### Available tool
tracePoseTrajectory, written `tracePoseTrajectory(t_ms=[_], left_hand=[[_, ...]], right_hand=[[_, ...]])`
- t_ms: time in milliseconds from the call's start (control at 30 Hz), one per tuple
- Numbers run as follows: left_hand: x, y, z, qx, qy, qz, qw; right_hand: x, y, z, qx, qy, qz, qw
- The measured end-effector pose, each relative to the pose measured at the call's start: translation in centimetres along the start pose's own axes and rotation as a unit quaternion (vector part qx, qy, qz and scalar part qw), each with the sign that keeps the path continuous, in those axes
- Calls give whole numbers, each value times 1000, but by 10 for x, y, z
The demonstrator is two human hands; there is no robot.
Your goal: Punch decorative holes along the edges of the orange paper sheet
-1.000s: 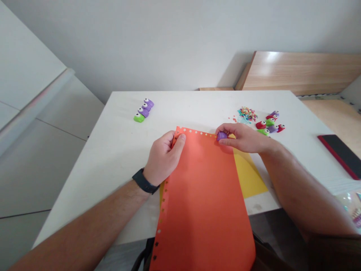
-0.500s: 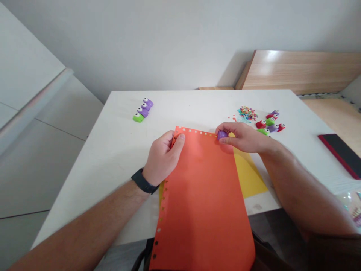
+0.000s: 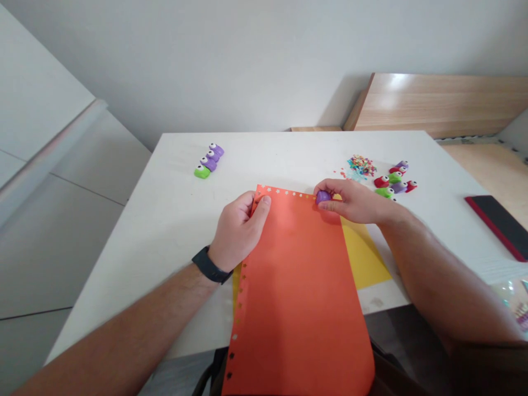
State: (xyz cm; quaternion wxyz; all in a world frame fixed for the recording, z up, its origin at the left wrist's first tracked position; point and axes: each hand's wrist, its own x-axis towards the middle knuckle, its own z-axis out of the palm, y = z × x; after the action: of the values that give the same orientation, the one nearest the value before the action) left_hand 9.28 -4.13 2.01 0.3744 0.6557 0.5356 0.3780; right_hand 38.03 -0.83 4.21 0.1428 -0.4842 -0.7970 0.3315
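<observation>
Left hand point(image 3: 237, 231) pinches orange paper point(image 3: 301, 275) overhanging the near edge of the table point(image 3: 165, 220); right hand point(image 3: 350, 201) grips a purple punch point(image 3: 323, 197).

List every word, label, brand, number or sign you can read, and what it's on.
None readable.
Clear plastic item, right edge: coloured marks, too blurred to tell if they're lettering.
Orange sheet: star-shaped cutouts, no lettering seen.
Purple piece in right hand: no marking legible.

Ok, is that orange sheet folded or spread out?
Spread out: the orange sheet shows one broad face, with star-shaped holes along two edges; the left hand grips one corner.
</observation>
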Motion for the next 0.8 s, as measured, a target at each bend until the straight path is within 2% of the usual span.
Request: tracePoseTrajectory(t_ms=[800], left_hand=[[2, -2, -1, 12, 21, 7, 1000]], right_hand=[[-4, 5, -11, 10, -4, 13, 1000]])
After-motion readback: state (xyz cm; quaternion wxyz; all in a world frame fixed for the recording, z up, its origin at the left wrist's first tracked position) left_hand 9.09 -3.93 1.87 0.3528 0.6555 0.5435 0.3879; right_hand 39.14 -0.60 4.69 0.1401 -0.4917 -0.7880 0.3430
